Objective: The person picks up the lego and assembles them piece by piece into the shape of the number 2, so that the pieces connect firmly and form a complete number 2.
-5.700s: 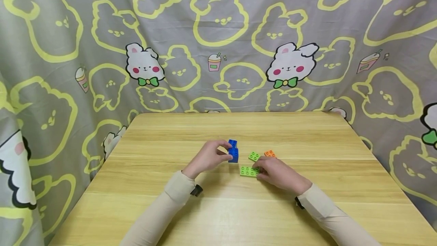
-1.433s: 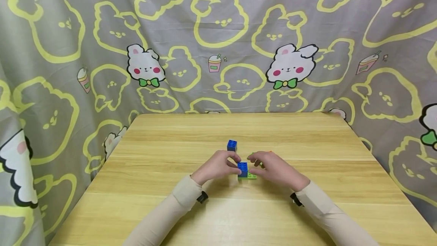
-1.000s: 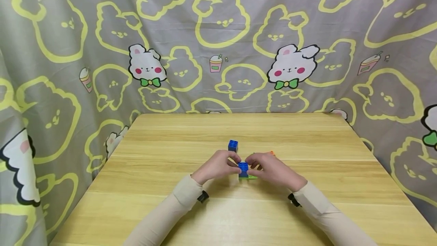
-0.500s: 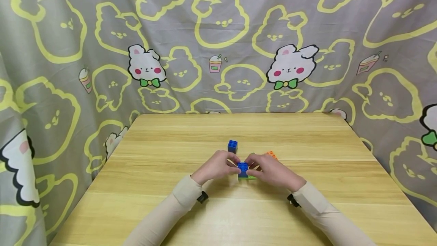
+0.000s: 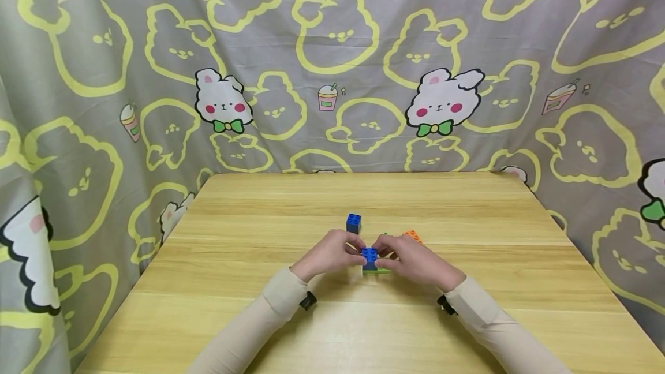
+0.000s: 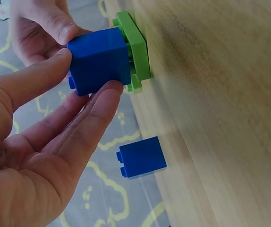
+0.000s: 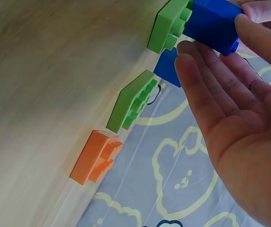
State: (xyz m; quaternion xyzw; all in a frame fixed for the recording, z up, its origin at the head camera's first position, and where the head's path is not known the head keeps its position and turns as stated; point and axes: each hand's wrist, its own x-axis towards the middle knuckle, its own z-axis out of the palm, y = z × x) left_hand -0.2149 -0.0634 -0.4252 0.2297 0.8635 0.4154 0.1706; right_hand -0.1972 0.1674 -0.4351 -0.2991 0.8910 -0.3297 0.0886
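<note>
Between my two hands a blue building brick [image 5: 369,264] stands over the studs of a flat light-green brick [image 6: 136,45] on the table. My left hand [image 5: 332,254] pinches it from the left, thumb on the near side and fingers behind. From the right, my right hand [image 5: 421,261] holds the same brick with thumb and fingertips. Some green studs show beside the blue brick's lower edge in the left wrist view; whether it is fully seated I cannot tell. A second blue brick [image 5: 354,224] stands upright on the table behind the left fingers.
A smaller green brick [image 7: 133,101] and an orange brick [image 7: 95,158] lie on the table beyond the right hand. The head view mostly hides this green one. A patterned curtain [image 5: 332,74] hangs behind the wooden table [image 5: 337,328].
The left hand has brought the blue brick from beside the other blue brick rightward and nearer, over the green brick. My right hand has shifted from the green brick to the blue one.
</note>
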